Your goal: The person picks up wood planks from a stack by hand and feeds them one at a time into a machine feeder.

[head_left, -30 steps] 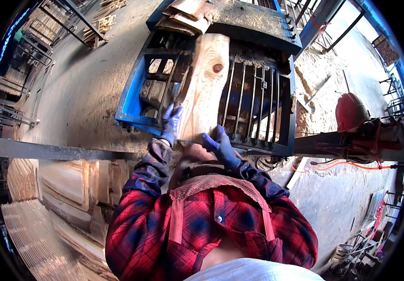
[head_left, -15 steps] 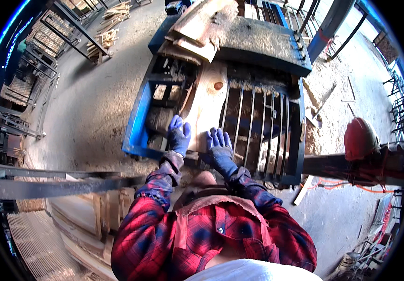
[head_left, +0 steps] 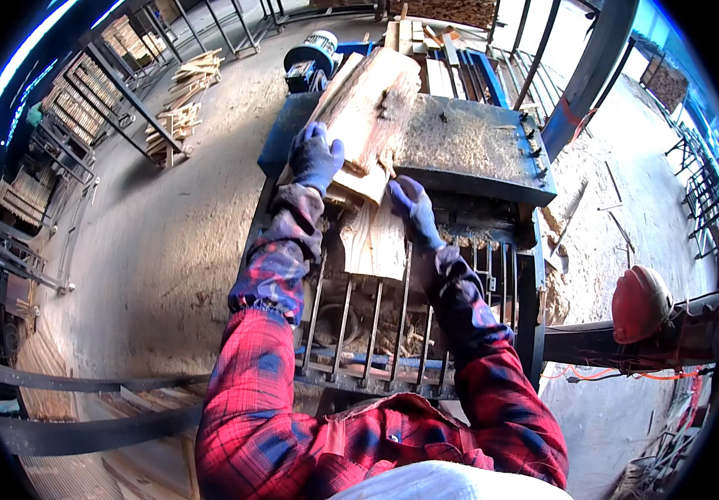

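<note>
While you lean over the blue machine (head_left: 468,150), both your gloved hands reach away from you toward its sawdust-covered top.

Item, boards: one plank (head_left: 376,237) lies on the roller bars (head_left: 359,321), long axis running straight away from you, its far end tucked under the top's near edge. One stack of rough slabs (head_left: 368,108) sits on the top's left part, same axis; at least two slabs, exact count unclear.

Item, hands: two. Your left hand (head_left: 316,157) lies with fingers spread on the stack's left edge. Your right hand (head_left: 414,208) rests flat, fingers extended, at the stack's near right corner, touching the plank's far end. Neither is closed around wood. The right is nearer the plank, the left nearer the stack.

Item, surroundings: one red hard hat (head_left: 638,304) at right; one motor (head_left: 309,58) beyond the top's far left corner.
</note>
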### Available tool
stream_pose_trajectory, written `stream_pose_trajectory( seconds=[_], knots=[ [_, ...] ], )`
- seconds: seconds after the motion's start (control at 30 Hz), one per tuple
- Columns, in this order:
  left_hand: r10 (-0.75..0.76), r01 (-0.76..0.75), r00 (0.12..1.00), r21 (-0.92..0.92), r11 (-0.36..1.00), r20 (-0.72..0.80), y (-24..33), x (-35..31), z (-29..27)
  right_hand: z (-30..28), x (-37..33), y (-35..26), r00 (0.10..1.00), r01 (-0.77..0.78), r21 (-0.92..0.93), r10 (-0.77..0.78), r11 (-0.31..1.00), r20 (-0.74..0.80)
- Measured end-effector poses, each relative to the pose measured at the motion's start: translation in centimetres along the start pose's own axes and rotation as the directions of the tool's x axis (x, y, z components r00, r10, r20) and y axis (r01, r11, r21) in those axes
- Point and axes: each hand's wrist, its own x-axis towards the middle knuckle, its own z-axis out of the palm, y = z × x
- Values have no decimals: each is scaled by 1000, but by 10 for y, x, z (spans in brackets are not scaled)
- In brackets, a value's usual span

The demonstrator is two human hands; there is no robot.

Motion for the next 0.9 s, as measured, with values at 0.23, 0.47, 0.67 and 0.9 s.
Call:
stream_pose_trajectory(
  seconds=[0.23,0.47,0.67,0.9],
  knots=[
    [207,-207,972,10,978,-109,48,-36,33,-27,61,-11,994,-73,118,83,990,-78],
    [135,-115,975,-118,986,178,89,-93,5,-84,-21,-2,975,-98,28,91,995,205],
    [-238,448,876,-529,720,419,90,-177,18,-128,-193,-3,682,731,-544,-458,413,570],
    [-345,747,638,-662,58,689,140,-365,10,-109,-315,18,918,-348,128,365,929,-153]
  ],
)
